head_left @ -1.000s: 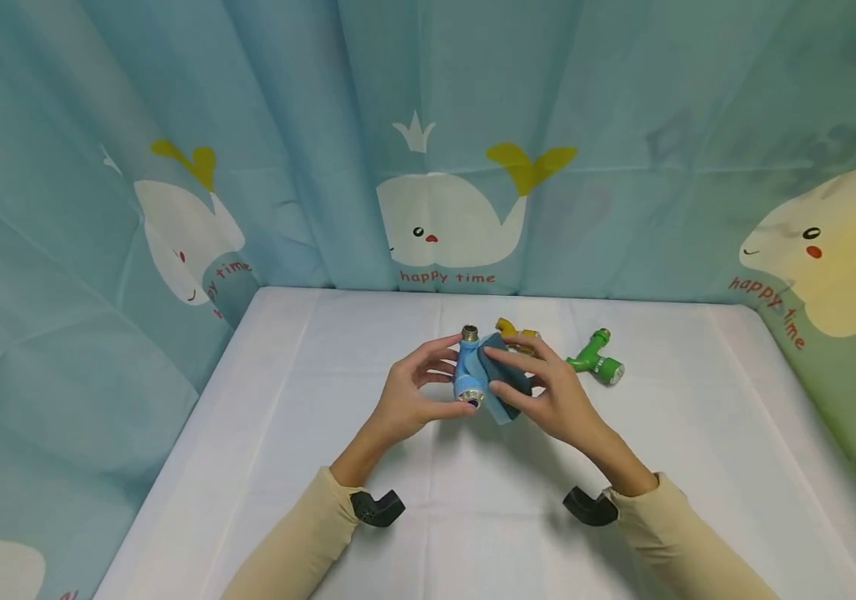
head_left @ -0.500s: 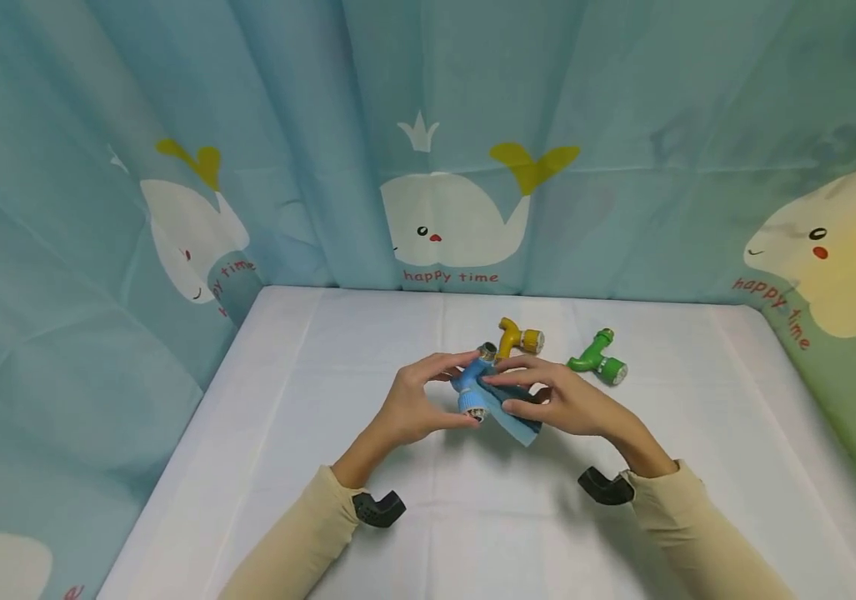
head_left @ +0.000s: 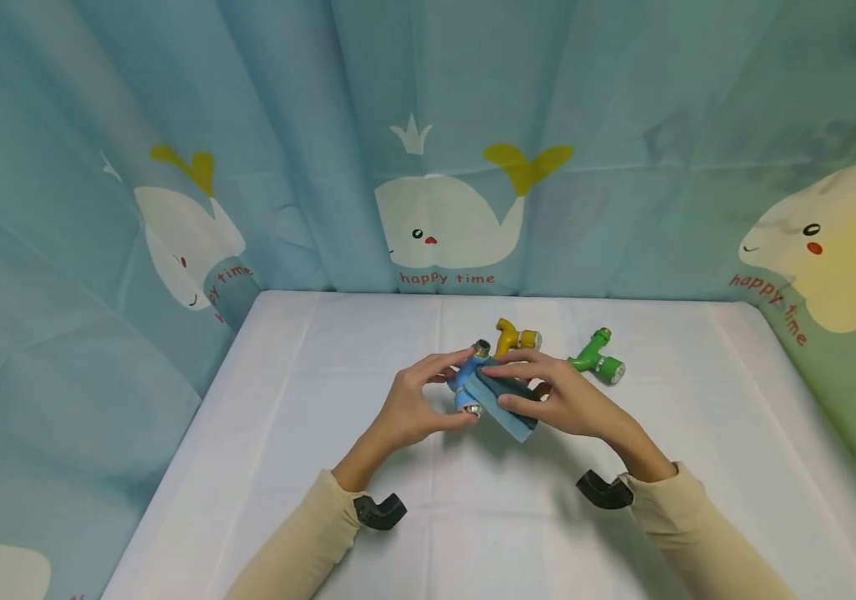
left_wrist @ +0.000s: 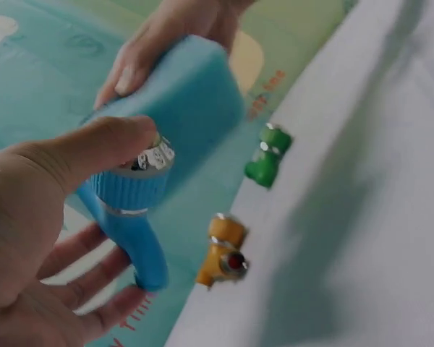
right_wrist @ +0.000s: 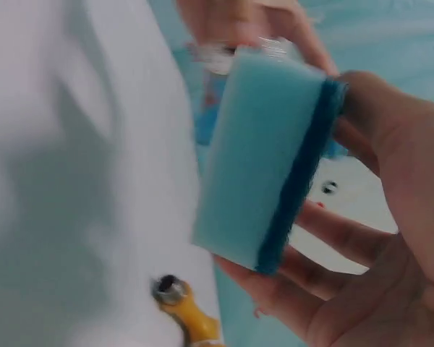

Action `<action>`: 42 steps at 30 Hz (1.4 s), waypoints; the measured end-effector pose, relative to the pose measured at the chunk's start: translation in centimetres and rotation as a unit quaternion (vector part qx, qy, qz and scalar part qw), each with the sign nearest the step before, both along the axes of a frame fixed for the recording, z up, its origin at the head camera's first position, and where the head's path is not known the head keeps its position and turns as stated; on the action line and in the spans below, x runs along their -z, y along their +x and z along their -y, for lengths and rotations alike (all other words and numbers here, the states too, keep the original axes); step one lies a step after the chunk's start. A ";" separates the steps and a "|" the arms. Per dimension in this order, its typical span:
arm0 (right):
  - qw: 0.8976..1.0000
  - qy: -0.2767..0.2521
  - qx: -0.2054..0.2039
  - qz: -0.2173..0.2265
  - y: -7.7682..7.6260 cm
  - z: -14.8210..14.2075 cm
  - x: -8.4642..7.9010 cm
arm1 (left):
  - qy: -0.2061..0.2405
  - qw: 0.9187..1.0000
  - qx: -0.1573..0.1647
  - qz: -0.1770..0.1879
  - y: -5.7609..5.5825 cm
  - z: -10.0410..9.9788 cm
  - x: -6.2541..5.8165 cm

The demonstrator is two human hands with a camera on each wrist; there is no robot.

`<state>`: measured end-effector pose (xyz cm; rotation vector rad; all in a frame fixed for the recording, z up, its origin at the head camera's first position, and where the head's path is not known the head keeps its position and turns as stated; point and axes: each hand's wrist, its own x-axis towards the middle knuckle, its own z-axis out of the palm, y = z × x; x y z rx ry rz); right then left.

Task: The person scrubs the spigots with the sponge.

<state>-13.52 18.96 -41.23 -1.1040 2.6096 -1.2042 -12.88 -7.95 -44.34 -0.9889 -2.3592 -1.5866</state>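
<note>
My left hand (head_left: pixel 416 402) grips a blue faucet (left_wrist: pixel 134 224) above the table, thumb on the metal end of its ribbed knob and fingers along its spout. In the head view the faucet's threaded metal end points up and away. My right hand (head_left: pixel 558 392) pinches a sponge (right_wrist: pixel 264 163), light blue on one side with a dark blue scouring layer on the other. The sponge's light face lies against the faucet's side in the head view. Part of the faucet is hidden behind the sponge in the right wrist view.
A yellow faucet (head_left: pixel 510 337) lies on the white table (head_left: pixel 322 358) just beyond my hands. To its right lies a green faucet (head_left: pixel 597 358). A curtain with whale prints (head_left: pixel 450 221) hangs along the table's back and sides.
The blue faucet has tilted from nearly upright to leaning right, its threaded end now lower. My right hand and the sponge have shifted slightly right and down, uncovering the yellow faucet.
</note>
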 end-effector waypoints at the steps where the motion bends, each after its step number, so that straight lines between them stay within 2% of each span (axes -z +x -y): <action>1: 1.000 -0.002 0.000 -0.002 0.0 0.0 0.1 | 0.005 1.000 0.001 0.018 0.1 0.0 -0.1; 3: 1.000 0.009 0.008 -0.027 0.1 -0.1 0.3 | 0.025 0.997 0.010 0.071 0.1 0.0 -0.5; 7: 0.991 0.010 0.055 -0.124 0.4 -0.8 0.4 | 0.054 0.986 0.018 0.157 0.2 0.1 -0.8; 9: 0.981 -0.004 0.062 -0.182 0.5 -0.9 0.1 | 0.058 0.982 0.016 0.178 0.1 0.2 -0.9; 11: 0.971 -0.004 0.051 -0.235 0.7 -0.5 -0.2 | 0.057 0.980 0.017 0.190 -0.1 0.3 -0.9; 14: 0.955 0.024 0.037 -0.295 0.7 0.3 -0.2 | 0.078 0.969 0.035 0.232 -0.3 0.5 -0.9; 18: 0.937 0.053 0.049 -0.341 0.3 0.6 0.7 | 0.112 0.948 0.053 0.292 -0.1 0.5 -1.0; 21: 0.928 0.029 0.060 -0.366 0.0 0.5 1.0 | 0.131 0.939 0.056 0.314 -0.1 0.4 -1.0; 26: 0.924 0.026 0.047 -0.378 -0.1 0.6 1.2 | 0.160 0.921 0.076 0.346 0.0 0.2 -1.1; 28: 0.923 0.042 0.055 -0.379 -0.3 0.5 1.1 | 0.163 0.918 0.080 0.352 0.0 0.1 -1.1; 29: 0.923 0.043 0.064 -0.377 -0.5 0.3 1.0 | 0.163 0.918 0.078 0.352 0.0 0.1 -1.1; 31: 0.931 0.019 0.083 -0.356 -0.9 0.0 0.7 | 0.149 0.924 0.069 0.344 0.0 0.0 -1.1; 33: 0.944 -0.030 0.090 -0.317 -1.2 -0.2 0.3 | 0.126 0.935 0.064 0.327 0.1 -0.1 -1.0; 36: 0.962 -0.098 0.069 -0.247 -1.6 -0.3 -0.1 | 0.105 0.945 0.071 0.300 0.2 -0.2 -1.0; 38: 0.967 -0.112 0.066 -0.218 -1.9 -0.1 -0.2 | 0.116 0.946 0.084 0.290 0.3 -0.2 -1.1; 42: 0.966 -0.131 0.118 -0.191 -1.7 0.1 0.1 | 0.163 0.936 0.102 0.296 0.4 -0.4 -1.1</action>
